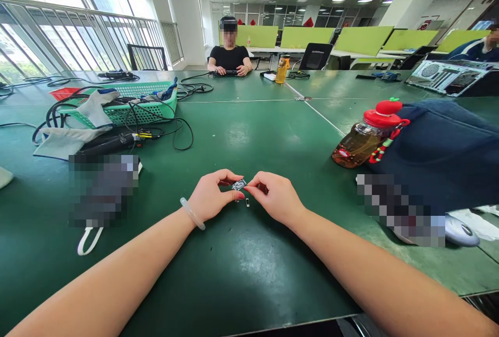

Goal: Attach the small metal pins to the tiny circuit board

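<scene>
A small dark circuit board with pale markings (pixel 239 184) is held just above the green table, near its front middle. My left hand (pixel 212 194), with a pale bangle at the wrist, is closed on the board between thumb and fingers. From the other side, my right hand (pixel 275 196) pinches the board's right edge with thumb and forefinger. Any smaller piece between those fingertips is too small to make out. Below the board, a tiny light-rimmed part (pixel 247 202) lies on the table between my hands.
At left, a green basket (pixel 136 111) holds cables and gloves; a blurred dark object with a white loop (pixel 90 240) lies nearer. At right are a red-lidded bottle (pixel 356 142), a dark blue bag (pixel 440 150) and a computer mouse (pixel 462 231). A person (pixel 229 53) sits opposite.
</scene>
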`<action>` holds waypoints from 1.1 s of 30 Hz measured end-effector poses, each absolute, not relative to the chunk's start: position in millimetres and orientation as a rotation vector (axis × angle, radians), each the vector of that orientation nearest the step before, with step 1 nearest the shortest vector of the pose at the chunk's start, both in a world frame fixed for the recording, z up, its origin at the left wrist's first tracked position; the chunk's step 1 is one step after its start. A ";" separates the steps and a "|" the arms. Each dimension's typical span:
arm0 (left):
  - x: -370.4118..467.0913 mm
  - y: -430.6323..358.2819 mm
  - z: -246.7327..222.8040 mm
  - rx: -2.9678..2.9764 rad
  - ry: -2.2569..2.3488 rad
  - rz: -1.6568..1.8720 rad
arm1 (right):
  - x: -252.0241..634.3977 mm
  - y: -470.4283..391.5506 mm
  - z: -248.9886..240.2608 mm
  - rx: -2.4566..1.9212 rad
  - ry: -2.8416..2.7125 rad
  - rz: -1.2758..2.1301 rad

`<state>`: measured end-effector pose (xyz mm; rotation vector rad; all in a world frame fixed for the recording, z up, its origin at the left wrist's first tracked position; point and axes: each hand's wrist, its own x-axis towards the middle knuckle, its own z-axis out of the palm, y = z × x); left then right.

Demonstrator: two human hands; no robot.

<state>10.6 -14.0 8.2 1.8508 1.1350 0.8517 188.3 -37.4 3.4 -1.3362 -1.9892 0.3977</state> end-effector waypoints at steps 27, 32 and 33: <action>4.0 -6.0 8.4 1.419 0.942 0.878 | 171.6 -37.1 -12.9 -1.330 -2.337 0.325; 3.5 -2.4 4.5 1.534 0.988 0.801 | 168.8 -31.3 -19.1 -1.319 -2.440 0.159; 3.1 -1.6 4.0 1.550 1.007 0.799 | 170.2 -30.3 -20.0 -1.305 -2.450 0.153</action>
